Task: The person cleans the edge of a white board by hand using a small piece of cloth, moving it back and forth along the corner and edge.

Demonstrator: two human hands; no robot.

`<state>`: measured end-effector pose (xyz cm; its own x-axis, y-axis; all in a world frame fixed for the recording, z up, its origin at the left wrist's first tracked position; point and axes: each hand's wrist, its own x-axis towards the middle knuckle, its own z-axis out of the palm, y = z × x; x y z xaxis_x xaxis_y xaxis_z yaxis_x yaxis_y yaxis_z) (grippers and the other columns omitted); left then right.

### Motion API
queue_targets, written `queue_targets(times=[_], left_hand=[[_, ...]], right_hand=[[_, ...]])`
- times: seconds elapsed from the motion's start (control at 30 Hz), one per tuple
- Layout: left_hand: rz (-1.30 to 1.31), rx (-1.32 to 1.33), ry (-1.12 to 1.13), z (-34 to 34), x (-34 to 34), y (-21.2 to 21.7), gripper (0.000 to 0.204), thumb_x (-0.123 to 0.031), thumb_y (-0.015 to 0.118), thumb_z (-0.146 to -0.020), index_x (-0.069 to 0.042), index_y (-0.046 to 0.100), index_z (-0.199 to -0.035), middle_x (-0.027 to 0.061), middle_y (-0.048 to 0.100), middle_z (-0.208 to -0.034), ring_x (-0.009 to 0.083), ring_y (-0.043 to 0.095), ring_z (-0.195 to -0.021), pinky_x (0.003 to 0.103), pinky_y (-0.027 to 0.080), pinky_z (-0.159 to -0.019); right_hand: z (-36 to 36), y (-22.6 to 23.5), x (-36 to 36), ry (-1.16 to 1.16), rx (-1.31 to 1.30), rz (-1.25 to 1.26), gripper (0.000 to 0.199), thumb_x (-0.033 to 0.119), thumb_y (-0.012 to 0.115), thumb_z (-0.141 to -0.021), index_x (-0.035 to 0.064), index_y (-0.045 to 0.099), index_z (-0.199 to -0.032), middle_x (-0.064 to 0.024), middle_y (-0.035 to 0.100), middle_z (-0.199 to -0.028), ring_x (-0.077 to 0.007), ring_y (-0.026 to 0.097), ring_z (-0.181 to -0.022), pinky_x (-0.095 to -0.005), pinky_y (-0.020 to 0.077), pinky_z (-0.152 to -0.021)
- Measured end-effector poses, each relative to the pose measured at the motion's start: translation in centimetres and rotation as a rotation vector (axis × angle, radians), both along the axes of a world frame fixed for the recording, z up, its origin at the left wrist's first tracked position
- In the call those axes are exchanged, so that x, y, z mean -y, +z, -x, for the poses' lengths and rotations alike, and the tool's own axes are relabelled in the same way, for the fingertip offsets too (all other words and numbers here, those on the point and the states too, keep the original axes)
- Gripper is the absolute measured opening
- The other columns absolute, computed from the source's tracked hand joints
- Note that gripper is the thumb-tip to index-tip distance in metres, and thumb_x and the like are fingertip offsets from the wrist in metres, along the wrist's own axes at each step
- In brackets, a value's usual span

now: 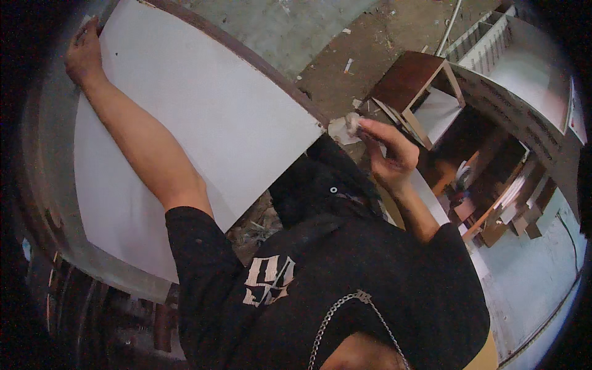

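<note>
A: Left hand [83, 55] first, head view, the only one I have. It's up at the far top-left corner of the large flat white rectangular board [197, 117], fingers curled over the board's edge, gripping it. The arm runs straight out across the white face.

B: Where's the board sitting?

A: It lies tilted across the upper left, from that corner down to the black short-sleeved shirt [345, 277]. A dark brown edge strip [259, 65] runs along its upper right side. The lower left rests against a grey curved surface [49, 154]; I can't tell what that is.

B: Right hand?

A: Right hand [388, 151] is raised mid-frame, well apart from the board's corner, fingers drawn together and pinching a small crumpled whitish wad [353, 123]. Cloth or paper, I can't say which.

B: Anything else around?

A: Behind the right hand, a small brown wooden open box cabinet with a white inside panel [419, 86] stands on the dusty littered concrete floor [364, 43]. Upper right, a long white slotted panel [493, 43]. Right of centre, a heap of brown and white board offcuts [505, 209]. A silver chain [345, 314] hangs across the shirt, bottom centre.
</note>
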<state>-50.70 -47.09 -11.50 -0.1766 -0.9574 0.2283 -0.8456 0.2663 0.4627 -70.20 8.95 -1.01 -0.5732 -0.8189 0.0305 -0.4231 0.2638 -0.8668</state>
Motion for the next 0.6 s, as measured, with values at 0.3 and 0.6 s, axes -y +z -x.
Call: queue_targets(times=[0.3, 0.6], left_hand=[[0.041, -0.052, 0.029, -0.7, 0.1, 1.0, 0.067, -0.067, 0.062, -0.070, -0.014, 0.071, -0.110, 0.0181, 0.067, -0.113, 0.0382, 0.059, -0.110, 0.042, 0.043, -0.097], [-0.165, -0.303, -0.188, 2.6, -6.7, 5.5, 0.035, -0.033, 0.058, -0.094, 0.000, 0.068, -0.102, 0.0224, 0.058, -0.119, 0.0347, 0.061, -0.099, 0.050, 0.048, -0.088]], right_hand=[[-2.0, -2.2, 4.1, -0.006, 0.109, -0.017, 0.023, -0.004, 0.075, -0.072, 0.0043, 0.072, -0.094, -0.0088, 0.067, -0.086, -0.0175, 0.064, -0.075, -0.0276, 0.0492, -0.065], [-2.5, -1.9, 4.4, -0.076, 0.004, -0.136, 0.015, 0.000, 0.077, -0.072, 0.0042, 0.072, -0.086, -0.0072, 0.062, -0.075, -0.0160, 0.060, -0.064, -0.0266, 0.0456, -0.057]])
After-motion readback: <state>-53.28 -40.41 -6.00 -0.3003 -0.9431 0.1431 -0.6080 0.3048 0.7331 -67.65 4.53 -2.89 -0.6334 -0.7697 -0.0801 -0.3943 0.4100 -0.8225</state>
